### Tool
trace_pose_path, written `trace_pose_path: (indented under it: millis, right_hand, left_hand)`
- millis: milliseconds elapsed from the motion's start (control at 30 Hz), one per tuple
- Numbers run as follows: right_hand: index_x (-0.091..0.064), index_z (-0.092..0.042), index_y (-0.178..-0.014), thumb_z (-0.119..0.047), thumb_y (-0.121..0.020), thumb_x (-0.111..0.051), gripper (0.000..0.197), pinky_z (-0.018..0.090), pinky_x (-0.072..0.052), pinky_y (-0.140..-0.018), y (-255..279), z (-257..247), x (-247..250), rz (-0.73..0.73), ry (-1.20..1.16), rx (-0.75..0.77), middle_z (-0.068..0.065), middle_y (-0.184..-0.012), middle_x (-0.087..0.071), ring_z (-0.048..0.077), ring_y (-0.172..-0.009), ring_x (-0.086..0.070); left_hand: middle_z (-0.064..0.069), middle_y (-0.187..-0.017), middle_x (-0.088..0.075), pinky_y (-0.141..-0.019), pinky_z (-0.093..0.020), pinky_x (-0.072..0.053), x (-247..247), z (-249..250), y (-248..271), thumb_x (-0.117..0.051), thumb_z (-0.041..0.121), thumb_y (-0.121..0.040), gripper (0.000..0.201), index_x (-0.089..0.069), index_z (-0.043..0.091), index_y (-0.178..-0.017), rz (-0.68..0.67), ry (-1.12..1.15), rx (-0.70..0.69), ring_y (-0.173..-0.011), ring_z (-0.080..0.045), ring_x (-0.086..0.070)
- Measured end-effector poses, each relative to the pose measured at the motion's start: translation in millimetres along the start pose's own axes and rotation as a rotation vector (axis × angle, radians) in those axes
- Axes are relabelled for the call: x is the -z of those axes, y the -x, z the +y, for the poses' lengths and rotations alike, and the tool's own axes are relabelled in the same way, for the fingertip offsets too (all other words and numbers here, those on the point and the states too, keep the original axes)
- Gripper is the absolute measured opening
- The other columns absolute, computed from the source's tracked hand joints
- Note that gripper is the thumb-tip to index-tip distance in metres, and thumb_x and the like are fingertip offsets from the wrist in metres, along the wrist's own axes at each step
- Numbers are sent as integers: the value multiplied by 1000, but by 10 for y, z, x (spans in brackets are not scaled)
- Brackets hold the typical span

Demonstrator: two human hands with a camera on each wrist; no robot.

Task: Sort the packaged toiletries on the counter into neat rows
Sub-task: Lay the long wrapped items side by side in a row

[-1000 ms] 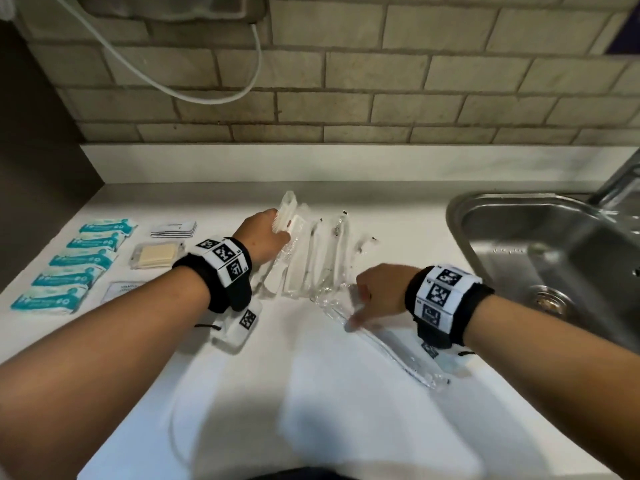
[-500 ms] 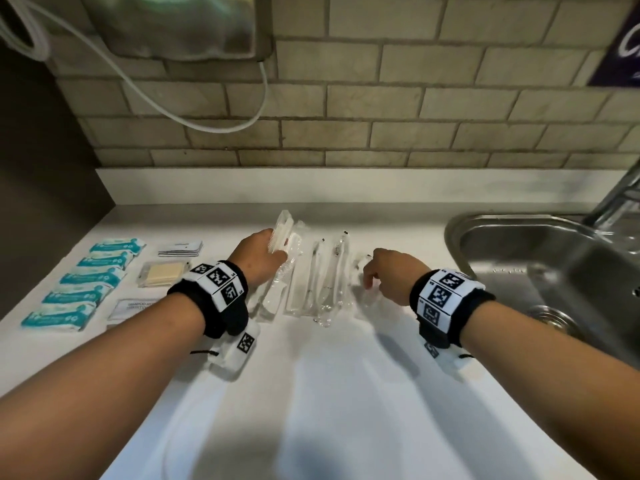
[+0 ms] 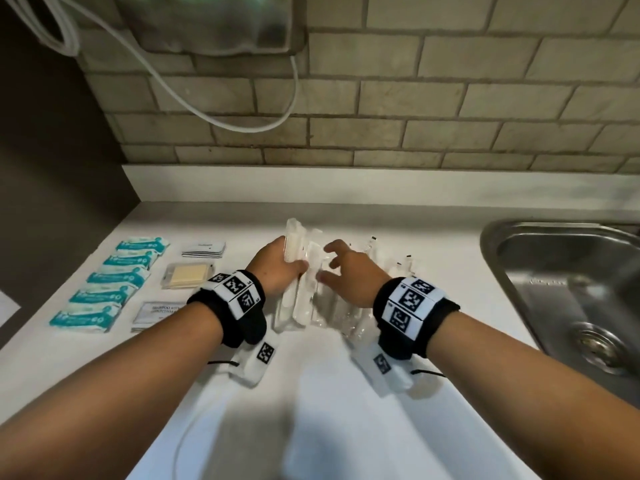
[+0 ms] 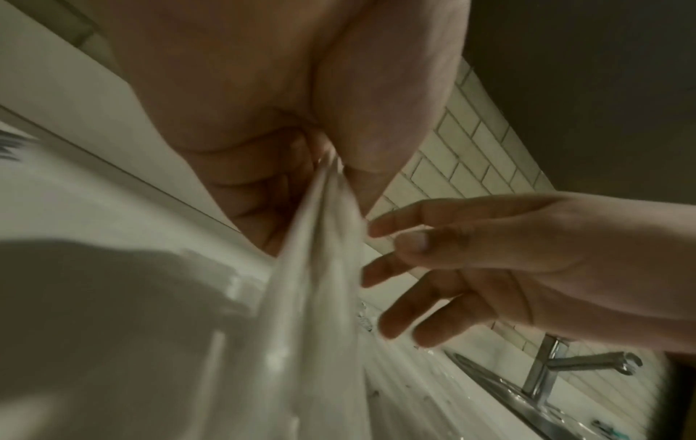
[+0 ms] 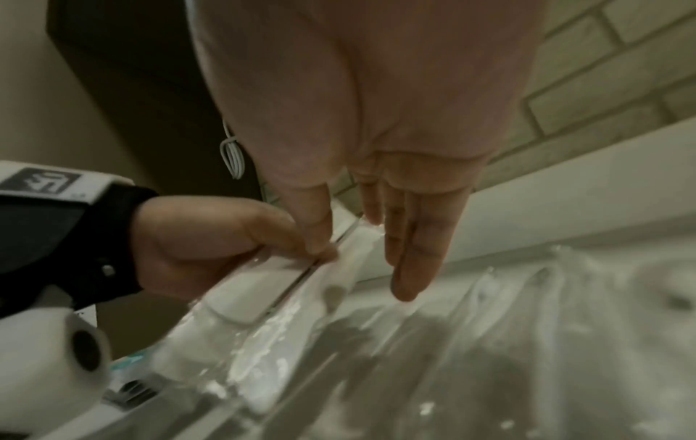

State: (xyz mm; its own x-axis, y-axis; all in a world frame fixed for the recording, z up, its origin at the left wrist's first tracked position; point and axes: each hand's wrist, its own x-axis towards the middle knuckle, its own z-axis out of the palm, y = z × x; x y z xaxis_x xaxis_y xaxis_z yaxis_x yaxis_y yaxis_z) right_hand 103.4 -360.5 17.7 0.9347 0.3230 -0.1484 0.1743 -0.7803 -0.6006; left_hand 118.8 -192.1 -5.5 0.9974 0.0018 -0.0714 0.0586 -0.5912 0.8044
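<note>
Left hand (image 3: 277,268) reaches forward at counter centre, fingers curled round a clear-wrapped white packet (image 3: 294,251) tilted up toward twelve o'clock. Right hand (image 3: 349,271) hovers just beside it at three o'clock, fingers spread and relaxed over the row of clear wrapped packets (image 3: 346,313). Teal packets (image 3: 110,282) line up at nine o'clock. One sachet (image 3: 157,311) reads "SHAMPOO WITH", the rest too small.

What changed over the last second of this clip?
The right hand let go of the clear-wrapped packet it was dragging at the front, moved left along the row of clear packets, and now hovers open beside the left hand, whose grip on the upright packets is unchanged.
</note>
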Motion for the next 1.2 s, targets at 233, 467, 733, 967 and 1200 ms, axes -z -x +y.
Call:
trace_pose_path:
  millis: [233,467,733,967,1200]
  right_hand:
    - [-28,-12,-138,-1,-79,-65,71,33,-56,-68,-330,-87,-355,-83,-141,-175,14,-104,-66,27,-81,-65]
    - [-36,-10,-121,-2,-68,-70,63,33,-58,-70,-385,-111,-405,-60,-61,-333,10,-100,-64,28,-88,-67]
    - [-40,-4,-126,-6,-85,-60,46,36,-52,-76,-397,-383,-358,9,182,-154,16,-114,-60,33,-96,-64]
    - [-55,-6,-120,-10,-87,-54,33,38,-53,-87,-360,-457,-541,-63,289,-29,14,-113,-63,30,-105,-61]
    - [-68,-12,-111,-26,-83,-66,32,37,-49,-97,-242,-314,-547,-186,493,-66,9,-116,-58,27,-114,-52]
  left_hand:
    - [-1,-90,-72,-70,-30,-50,29,-82,-77,-69,38,-86,28,-64,14,-100,-73,66,107,-79,-20,-67]
    - [-8,-79,-63,-65,-29,-46,184,-310,-155,-65,15,-76,10,-55,12,-75,-97,-126,242,-73,-25,-60]
    - [-7,-110,-64,-82,-31,-51,200,-366,-181,-76,37,-76,47,-58,11,-112,-28,-334,225,-97,-25,-64]
    - [-9,-135,-52,-100,-31,-44,414,-441,-163,-65,32,-83,51,-55,18,-130,-87,-537,121,-121,-26,-54]
    - [2,-125,-52,-93,-37,-38,281,-451,214,-60,47,-83,47,-57,31,-127,-354,-834,-131,-114,-26,-38]
